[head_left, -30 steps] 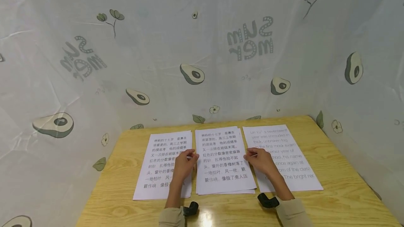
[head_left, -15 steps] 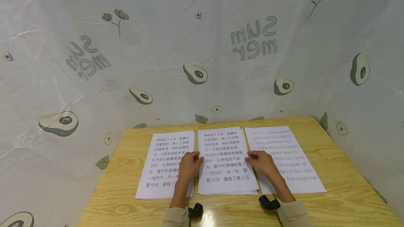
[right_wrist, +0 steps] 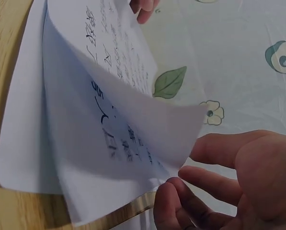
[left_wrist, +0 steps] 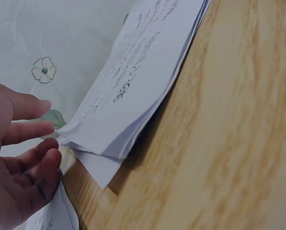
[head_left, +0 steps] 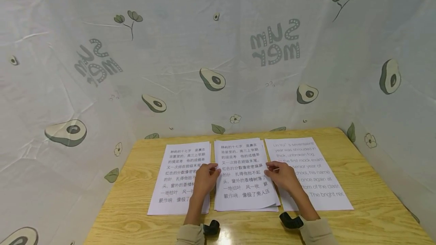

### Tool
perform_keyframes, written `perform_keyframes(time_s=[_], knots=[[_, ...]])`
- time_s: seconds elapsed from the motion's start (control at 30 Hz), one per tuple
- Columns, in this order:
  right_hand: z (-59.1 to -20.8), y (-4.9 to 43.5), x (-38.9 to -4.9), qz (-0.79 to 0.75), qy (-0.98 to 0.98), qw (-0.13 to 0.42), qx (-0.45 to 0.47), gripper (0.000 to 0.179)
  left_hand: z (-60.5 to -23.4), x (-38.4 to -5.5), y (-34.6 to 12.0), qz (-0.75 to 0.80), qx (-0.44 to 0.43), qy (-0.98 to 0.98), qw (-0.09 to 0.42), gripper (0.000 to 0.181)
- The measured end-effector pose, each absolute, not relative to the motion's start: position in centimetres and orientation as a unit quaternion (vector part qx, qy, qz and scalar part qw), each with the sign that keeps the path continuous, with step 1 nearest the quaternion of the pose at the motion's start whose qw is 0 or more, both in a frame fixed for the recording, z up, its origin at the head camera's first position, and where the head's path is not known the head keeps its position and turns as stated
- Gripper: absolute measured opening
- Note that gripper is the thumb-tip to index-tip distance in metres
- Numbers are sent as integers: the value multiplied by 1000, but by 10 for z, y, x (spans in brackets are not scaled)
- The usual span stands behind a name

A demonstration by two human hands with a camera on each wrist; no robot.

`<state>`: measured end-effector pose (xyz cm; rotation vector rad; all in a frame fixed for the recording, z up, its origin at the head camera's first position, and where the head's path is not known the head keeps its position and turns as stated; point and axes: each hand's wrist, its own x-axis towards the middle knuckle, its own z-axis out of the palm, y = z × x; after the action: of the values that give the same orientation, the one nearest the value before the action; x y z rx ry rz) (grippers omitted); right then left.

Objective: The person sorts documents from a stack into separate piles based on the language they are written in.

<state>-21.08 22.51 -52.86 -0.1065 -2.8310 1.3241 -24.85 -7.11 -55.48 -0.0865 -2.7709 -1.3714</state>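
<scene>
Three sets of white printed paper lie side by side. My left hand (head_left: 205,179) is at the left edge of the middle stack (head_left: 240,199), its fingertips (left_wrist: 48,128) right at the paper's edge. From the other side, my right hand (head_left: 282,176) pinches the edge of the upper sheet (right_wrist: 71,143), which bows upward between both hands. That sheet's near right corner stands off the sheets under it. My left forearm partly covers the left stack (head_left: 161,196), printed with Chinese characters. Behind my right hand lies the right-hand paper (head_left: 335,199), printed in English.
Yellow wood-grain table (head_left: 119,207) shows around and in front of the papers. A pale curtain (head_left: 177,48) with avocado, leaf and flower prints closes off the back and sides. Black curved pieces (head_left: 291,220) sit at both wrists, by the beige cuffs.
The head view has shifted slightly, so everything sits a little farther right. Both hands stay at the middle stack's sides; its upper sheet's near right corner looks more raised.
</scene>
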Motion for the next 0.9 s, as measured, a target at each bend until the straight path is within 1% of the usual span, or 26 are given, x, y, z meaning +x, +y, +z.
perform_keyframes(time_s=[0.17, 0.37, 0.57, 0.9], knots=[[-526, 225, -211, 433, -901, 15, -34, 40, -553, -249, -68, -466, -21, -884, 25, 32], [-525, 224, -209, 448, -893, 7, -42, 44, -554, -247, -64, -487, -14, -873, 23, 31], [-527, 223, -209, 457, -888, -7, -54, 48, -557, -245, -63, -504, -9, -863, 24, 35], [-527, 225, -211, 479, -876, -23, -60, 47, -556, -248, -65, -511, 0, -859, 20, 39]])
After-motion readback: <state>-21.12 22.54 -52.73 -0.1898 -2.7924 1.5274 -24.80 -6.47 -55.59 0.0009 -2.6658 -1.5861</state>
